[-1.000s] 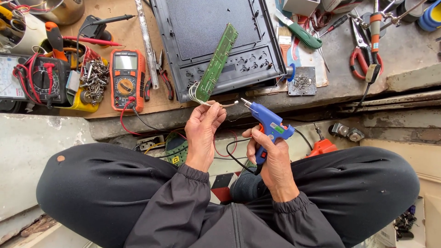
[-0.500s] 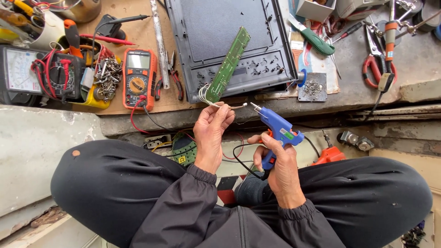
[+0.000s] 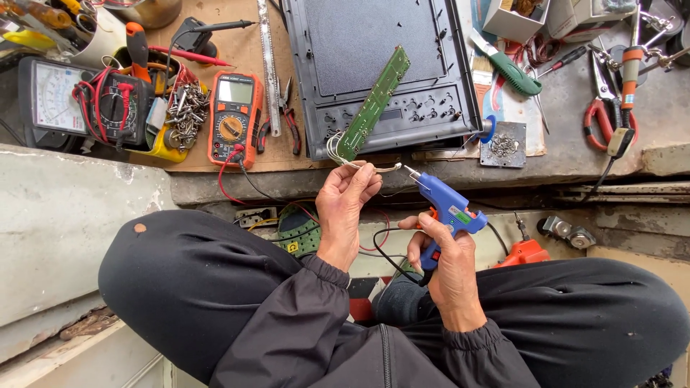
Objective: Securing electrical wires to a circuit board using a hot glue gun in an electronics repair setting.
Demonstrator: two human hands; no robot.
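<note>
Both hands are busy: my left hand (image 3: 350,195) pinches the white wires (image 3: 343,154) of the green circuit strip (image 3: 375,103), and my right hand (image 3: 442,259) grips the blue glue gun (image 3: 447,210). I see no glue on the wires yet, so I judge the gluing not begun.

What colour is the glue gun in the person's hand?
Blue, with an orange trigger. The glue gun sits in the right hand, seen in the head view.

Cluttered workbench (image 3: 575,136), dark panel (image 3: 381,57), multimeter (image 3: 233,118)

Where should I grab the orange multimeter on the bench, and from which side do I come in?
Probably grip the orange multimeter across its two long side edges near the middle, coming straight down from above. It lies flat, face up, with pliers close on one side and a yellow tray of screws on the other. Its red lead leaves the lower end, so avoid that end.
</note>
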